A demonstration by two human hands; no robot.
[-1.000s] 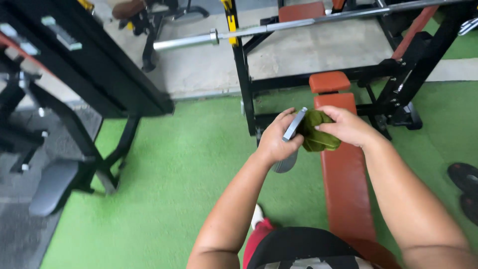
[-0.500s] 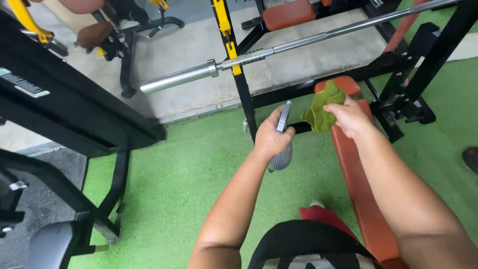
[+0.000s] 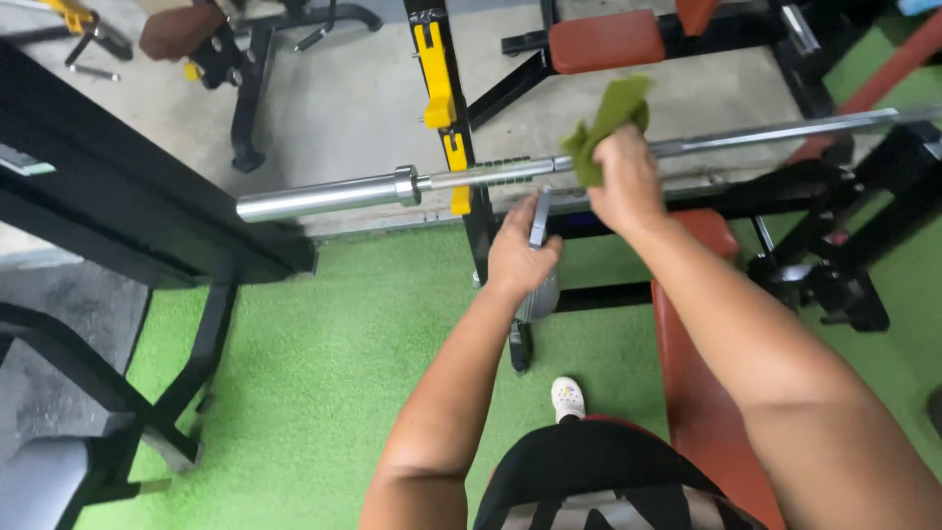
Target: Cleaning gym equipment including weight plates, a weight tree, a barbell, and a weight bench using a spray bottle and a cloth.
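My right hand (image 3: pixel 624 186) grips a crumpled green cloth (image 3: pixel 606 123) and holds it against the steel barbell (image 3: pixel 324 196) that rests across a black and yellow rack (image 3: pixel 453 128). The cloth touches the bar just right of the rack's upright. My left hand (image 3: pixel 520 255) holds a grey spray bottle (image 3: pixel 540 270) just below the bar, its nozzle pointing up. A red padded bench (image 3: pixel 692 393) runs under my right forearm.
Green turf covers the floor, with concrete beyond the rack. A black machine frame (image 3: pixel 128 226) stands at the left. More red-padded equipment (image 3: pixel 603 39) sits at the back. My white shoe (image 3: pixel 567 397) is on the turf beside the bench.
My right hand has risen from over the bench up to the barbell with the cloth. The left hand followed with the bottle, and my view has moved closer to the rack.
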